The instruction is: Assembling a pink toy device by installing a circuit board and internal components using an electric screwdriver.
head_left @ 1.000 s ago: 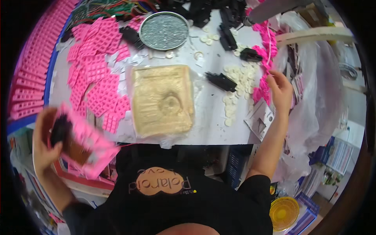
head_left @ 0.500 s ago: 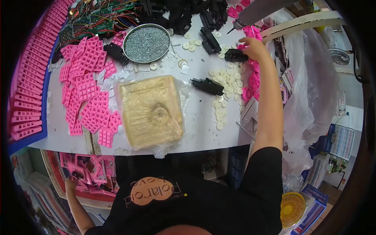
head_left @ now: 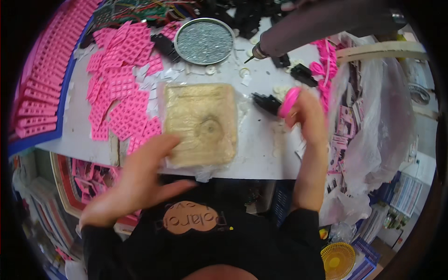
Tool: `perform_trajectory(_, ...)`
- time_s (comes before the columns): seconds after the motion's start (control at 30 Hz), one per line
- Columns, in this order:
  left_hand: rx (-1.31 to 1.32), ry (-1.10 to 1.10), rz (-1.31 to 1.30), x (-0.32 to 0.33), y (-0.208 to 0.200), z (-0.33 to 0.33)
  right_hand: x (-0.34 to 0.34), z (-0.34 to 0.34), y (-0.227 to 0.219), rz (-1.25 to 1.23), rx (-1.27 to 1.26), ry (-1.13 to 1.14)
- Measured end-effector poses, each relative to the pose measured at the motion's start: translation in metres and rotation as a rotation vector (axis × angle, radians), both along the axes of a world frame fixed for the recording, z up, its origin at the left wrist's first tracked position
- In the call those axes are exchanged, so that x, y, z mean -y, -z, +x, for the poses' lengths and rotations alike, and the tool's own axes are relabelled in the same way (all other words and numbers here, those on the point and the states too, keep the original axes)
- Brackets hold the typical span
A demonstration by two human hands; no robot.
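My left hand (head_left: 140, 179) hovers at the near left edge of the yellow plastic-wrapped pad (head_left: 200, 112). Its fingers are spread and nothing is in them. Over the right side of the table, my right hand (head_left: 308, 114) pinches a pink ring-shaped part (head_left: 290, 101); it is somewhat blurred. Just left of that part lies a black plastic piece (head_left: 266, 103), partly covered by it. Another black piece (head_left: 302, 73) rests beyond my right hand, beside the pile of pink rings (head_left: 326, 63).
A power screwdriver (head_left: 303, 35) hangs over the far right, bit pointing down-left. Behind the pad stands a round dish of screws (head_left: 205, 42). Pink keypad sheets (head_left: 123, 88) are heaped at left, beside a blue-edged tray of pink parts (head_left: 42, 93). Below the table's edge sits a bin of pink parts (head_left: 86, 179).
My left hand has risen from the bin to the pad. My right hand has come nearer from the far right and now holds a pink ring-shaped part. The view has shifted.
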State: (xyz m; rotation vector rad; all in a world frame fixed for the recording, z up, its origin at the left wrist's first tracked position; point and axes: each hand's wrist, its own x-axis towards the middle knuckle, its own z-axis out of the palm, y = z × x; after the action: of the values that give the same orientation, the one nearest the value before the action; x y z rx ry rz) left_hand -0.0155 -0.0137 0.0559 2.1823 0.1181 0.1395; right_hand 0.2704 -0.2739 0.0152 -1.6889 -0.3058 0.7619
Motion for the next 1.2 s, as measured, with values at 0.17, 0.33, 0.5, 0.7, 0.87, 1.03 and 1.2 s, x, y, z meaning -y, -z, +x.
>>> perform_trajectory(0.17, -0.096, -0.034, -0.230, 0.045, 0.041, 0.057, -0.049, -0.110, -0.001, -0.181, 0.154, -0.282)
perform_trajectory(0.33, -0.263, 0.049, -0.577, 0.025, 0.051, 0.053, -0.064, -0.116, -0.006, 0.004, 0.703, -0.229)
perform_trajectory(0.5, -0.481, 0.160, -0.554, 0.006, 0.049, 0.044, -0.067, -0.114, 0.006, -0.033, 0.819, -0.456)
perform_trajectory(0.7, 0.221, 0.052, 0.255, 0.007, 0.067, 0.035, -0.089, -0.101, 0.012, -0.318, 1.169, -0.594)
perform_trajectory(0.87, 0.122, 0.219, 0.540, 0.020, 0.083, 0.025, -0.109, -0.078, 0.025, -0.250, 1.201, -0.859)
perform_trajectory(1.03, 0.039, 0.340, 0.426, 0.013, 0.088, 0.030, -0.105, -0.080, 0.019, -0.275, 1.117, -0.808)
perform_trajectory(1.2, 0.232, 0.046, 0.103, -0.126, 0.005, 0.020, -0.090, -0.086, -0.003, -0.093, 1.003, -0.564)
